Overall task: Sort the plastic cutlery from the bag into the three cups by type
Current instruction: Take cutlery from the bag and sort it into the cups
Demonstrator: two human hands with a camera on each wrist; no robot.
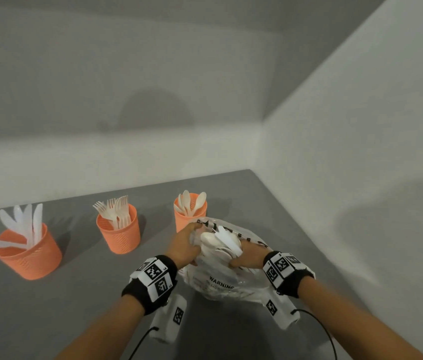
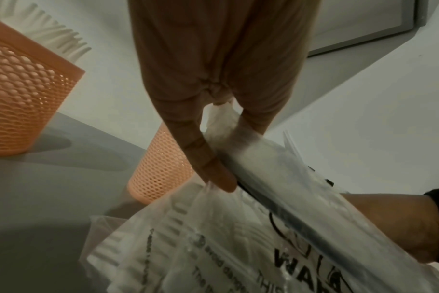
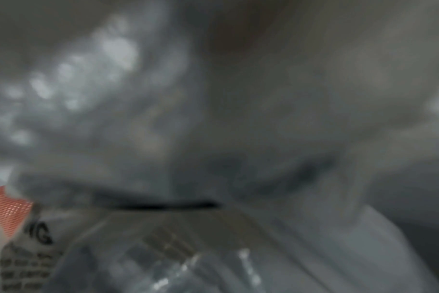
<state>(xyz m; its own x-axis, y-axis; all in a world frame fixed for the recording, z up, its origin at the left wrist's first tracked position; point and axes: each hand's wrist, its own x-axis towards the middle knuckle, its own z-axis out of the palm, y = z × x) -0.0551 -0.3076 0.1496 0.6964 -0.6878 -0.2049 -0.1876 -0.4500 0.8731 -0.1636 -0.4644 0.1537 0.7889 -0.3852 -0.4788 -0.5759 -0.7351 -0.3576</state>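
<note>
The clear plastic bag (image 1: 220, 279) sits on the grey counter (image 1: 75, 307) just in front of the spoon cup (image 1: 183, 216), with the fork cup (image 1: 119, 231) and the knife cup (image 1: 27, 253) further left, each already holding pieces. The left hand (image 1: 183, 246) pinches the bag's open edge between thumb and fingers. The right hand (image 1: 248, 257) reaches into the mouth among white cutlery (image 1: 224, 241); whether it grips a piece I cannot tell, as its own view is blurred by plastic. This looks like another pick mid-sort. Next, one piece must be drawn free, its type read, then dropped into the matching cup.
</note>
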